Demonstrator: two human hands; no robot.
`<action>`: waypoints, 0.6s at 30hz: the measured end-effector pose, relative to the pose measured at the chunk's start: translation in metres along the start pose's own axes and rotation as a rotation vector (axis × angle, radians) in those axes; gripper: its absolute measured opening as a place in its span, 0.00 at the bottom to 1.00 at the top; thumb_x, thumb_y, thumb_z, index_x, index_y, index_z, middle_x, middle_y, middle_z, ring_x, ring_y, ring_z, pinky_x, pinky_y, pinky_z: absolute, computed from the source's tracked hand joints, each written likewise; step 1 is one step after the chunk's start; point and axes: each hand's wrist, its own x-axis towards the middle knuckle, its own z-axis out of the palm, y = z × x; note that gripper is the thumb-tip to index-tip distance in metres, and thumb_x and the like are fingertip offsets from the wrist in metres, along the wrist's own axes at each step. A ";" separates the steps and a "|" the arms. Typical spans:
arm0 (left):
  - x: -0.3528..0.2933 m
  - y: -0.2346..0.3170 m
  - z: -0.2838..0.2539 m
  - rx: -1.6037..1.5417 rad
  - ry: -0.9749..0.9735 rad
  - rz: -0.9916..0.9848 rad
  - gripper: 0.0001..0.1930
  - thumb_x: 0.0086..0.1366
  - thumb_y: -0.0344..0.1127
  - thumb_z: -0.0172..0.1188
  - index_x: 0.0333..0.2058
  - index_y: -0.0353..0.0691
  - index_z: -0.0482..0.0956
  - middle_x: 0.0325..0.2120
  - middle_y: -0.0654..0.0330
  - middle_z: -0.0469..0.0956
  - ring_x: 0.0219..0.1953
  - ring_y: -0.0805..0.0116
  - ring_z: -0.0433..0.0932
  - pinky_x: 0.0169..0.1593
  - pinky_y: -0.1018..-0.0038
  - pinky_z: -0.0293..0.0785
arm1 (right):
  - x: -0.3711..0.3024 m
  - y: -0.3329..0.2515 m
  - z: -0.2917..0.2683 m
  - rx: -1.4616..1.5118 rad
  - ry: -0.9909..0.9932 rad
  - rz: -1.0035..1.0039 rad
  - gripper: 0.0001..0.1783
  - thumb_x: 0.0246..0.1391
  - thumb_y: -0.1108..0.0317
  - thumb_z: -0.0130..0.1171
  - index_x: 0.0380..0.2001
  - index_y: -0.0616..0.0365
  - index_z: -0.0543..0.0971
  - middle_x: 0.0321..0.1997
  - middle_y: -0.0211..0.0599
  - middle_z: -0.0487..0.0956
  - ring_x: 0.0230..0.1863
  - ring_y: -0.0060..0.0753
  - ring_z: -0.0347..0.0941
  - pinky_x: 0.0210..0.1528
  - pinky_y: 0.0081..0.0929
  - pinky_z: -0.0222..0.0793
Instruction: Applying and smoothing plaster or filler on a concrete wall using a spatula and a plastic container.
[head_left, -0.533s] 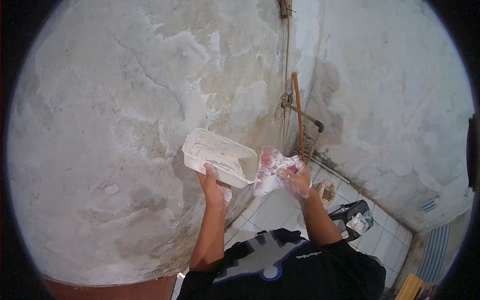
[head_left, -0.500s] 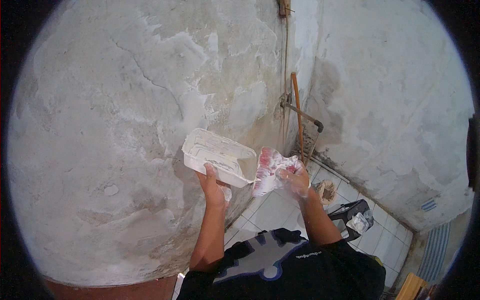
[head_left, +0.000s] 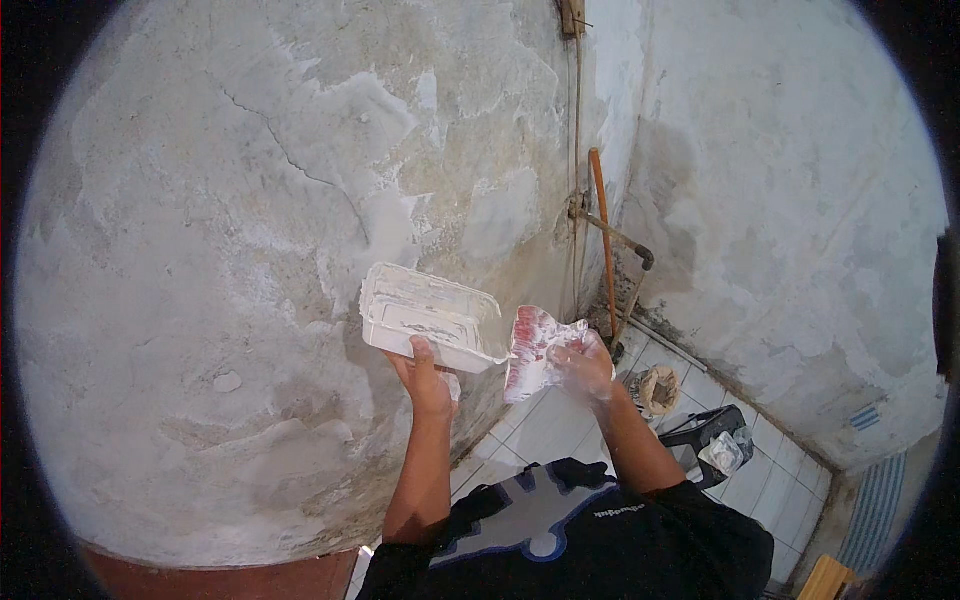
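My left hand (head_left: pixel 424 380) grips a white rectangular plastic tub (head_left: pixel 425 345) from below, its thumb on the near wall. White paste smears the tub's inside and rim. In my right hand (head_left: pixel 588 366) is a flat red putty scraper (head_left: pixel 527 350), largely coated with the same white paste. Its wide edge points left, close beside the tub's right end; whether the two touch I cannot tell. Paste also coats my right fingers. Beyond both hands rises a grey wall (head_left: pixel 200 250) with patchy white filler and a long crack.
In the corner stand an orange-brown stick (head_left: pixel 603 230) and a pipe (head_left: pixel 620 236) jutting from the wall. An open bag (head_left: pixel 657 388) and a black container (head_left: pixel 695 430) with a crumpled white plastic bag (head_left: pixel 722 453) sit on the white tiled floor (head_left: pixel 545 435).
The tub has shifted slightly left, and the scraper sits slightly lower in view. Both hands keep their hold. The view has turned a little.
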 end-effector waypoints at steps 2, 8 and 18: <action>0.005 -0.006 -0.008 -0.016 -0.002 0.013 0.32 0.71 0.45 0.51 0.67 0.46 0.48 0.64 0.53 0.57 0.65 0.54 0.60 0.65 0.55 0.59 | 0.001 0.002 -0.001 -0.003 0.001 0.018 0.14 0.54 0.74 0.64 0.43 0.68 0.75 0.37 0.39 0.80 0.36 0.29 0.79 0.40 0.29 0.76; 0.007 -0.010 -0.021 -0.046 -0.066 0.041 0.43 0.65 0.39 0.61 0.69 0.47 0.40 0.66 0.55 0.54 0.66 0.59 0.56 0.67 0.60 0.52 | 0.004 0.004 0.009 -0.030 0.025 0.048 0.15 0.53 0.75 0.63 0.43 0.67 0.74 0.38 0.38 0.80 0.37 0.30 0.79 0.40 0.30 0.77; 0.002 0.014 -0.059 0.123 0.066 0.177 0.40 0.66 0.47 0.59 0.67 0.41 0.46 0.63 0.51 0.57 0.64 0.54 0.60 0.65 0.54 0.59 | 0.056 0.028 0.000 -0.182 0.232 -0.031 0.12 0.59 0.69 0.58 0.44 0.64 0.77 0.38 0.35 0.81 0.36 0.30 0.79 0.38 0.30 0.75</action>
